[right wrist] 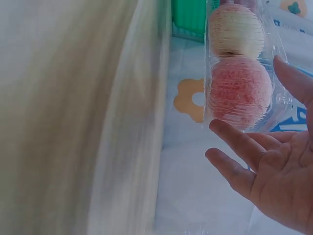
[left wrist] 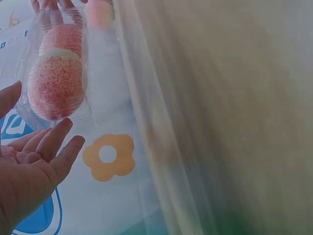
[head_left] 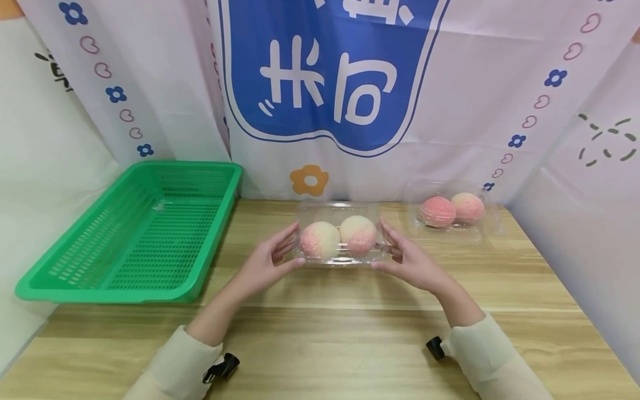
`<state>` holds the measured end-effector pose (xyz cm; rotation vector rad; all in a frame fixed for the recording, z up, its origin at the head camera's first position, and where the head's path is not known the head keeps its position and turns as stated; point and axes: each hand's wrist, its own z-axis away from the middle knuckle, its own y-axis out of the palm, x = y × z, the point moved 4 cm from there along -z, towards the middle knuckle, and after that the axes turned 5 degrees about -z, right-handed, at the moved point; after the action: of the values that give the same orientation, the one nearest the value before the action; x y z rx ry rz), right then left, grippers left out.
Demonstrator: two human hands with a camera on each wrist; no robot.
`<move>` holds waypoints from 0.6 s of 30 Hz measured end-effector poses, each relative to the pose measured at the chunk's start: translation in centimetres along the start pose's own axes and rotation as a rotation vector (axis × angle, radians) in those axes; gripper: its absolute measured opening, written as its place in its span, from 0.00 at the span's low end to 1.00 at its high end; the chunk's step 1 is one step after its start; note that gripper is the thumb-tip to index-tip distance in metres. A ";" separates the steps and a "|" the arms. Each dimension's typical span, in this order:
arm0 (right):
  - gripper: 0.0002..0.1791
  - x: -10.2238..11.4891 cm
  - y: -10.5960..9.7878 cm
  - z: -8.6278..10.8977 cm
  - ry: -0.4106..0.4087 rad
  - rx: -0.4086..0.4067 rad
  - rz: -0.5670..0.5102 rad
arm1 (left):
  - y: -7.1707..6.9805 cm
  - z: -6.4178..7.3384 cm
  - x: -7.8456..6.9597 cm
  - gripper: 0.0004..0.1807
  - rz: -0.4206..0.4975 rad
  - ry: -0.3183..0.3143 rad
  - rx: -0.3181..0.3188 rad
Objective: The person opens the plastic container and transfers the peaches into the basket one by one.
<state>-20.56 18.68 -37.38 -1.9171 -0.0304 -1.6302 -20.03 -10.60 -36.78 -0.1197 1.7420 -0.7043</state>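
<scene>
The left hand (head_left: 265,264) and the right hand (head_left: 412,264) grip a clear plastic container (head_left: 340,261) by its two ends, with the thumbs in front and the other fingers bent around the ends, so that it lies between the two sets of fingers. Some fingertips are hidden in the head view, behind the ends. Inside, a cream-and-pink ball (head_left: 320,240) is nearer to the left fingers, and a second such ball (head_left: 358,235) is nearer to the right ones. Whether the bottom of the container touches the wooden surface (head_left: 325,344), I cannot tell. Beyond the right fingers, farther right, another clear package (head_left: 450,237) holds two pinkish balls (head_left: 438,211); its outline is hard to make out, because the plastic is so transparent. Well to the left of the left fingers there is a green basket (head_left: 127,294). Behind the fingers hangs a printed cloth (head_left: 475,83), whose upper letters are cut off. In both wrist views the near brown area is blurred, and each hand is cut by the frame's side.
</scene>
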 end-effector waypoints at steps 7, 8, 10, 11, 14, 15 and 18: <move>0.55 -0.3 1.0 0.7 0.006 0.027 0.002 | 0.0 1.0 0.8 0.43 -0.034 -0.019 0.033; 0.55 -0.4 1.2 0.8 0.007 0.029 -0.001 | 0.0 1.1 0.8 0.43 -0.039 -0.023 0.035; 0.56 -0.5 1.4 0.9 0.009 0.033 -0.002 | 0.1 1.3 0.9 0.43 -0.044 -0.031 0.040; 0.56 -0.6 1.4 1.0 0.015 0.032 0.002 | 0.1 1.4 1.0 0.43 -0.047 -0.034 0.043; 0.55 -0.6 1.6 1.1 0.018 0.037 0.021 | 0.2 1.6 1.2 0.44 -0.052 -0.044 0.051; 0.55 -0.6 1.7 1.1 0.015 0.039 0.030 | 0.2 1.6 1.2 0.44 -0.056 -0.044 0.056; 0.54 -0.7 1.8 1.2 0.013 0.044 0.045 | 0.4 1.8 1.5 0.43 -0.066 -0.056 0.071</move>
<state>-18.94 18.03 -38.88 -1.8615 -0.0181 -1.5993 -18.70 -11.63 -38.44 -0.1471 1.6643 -0.8031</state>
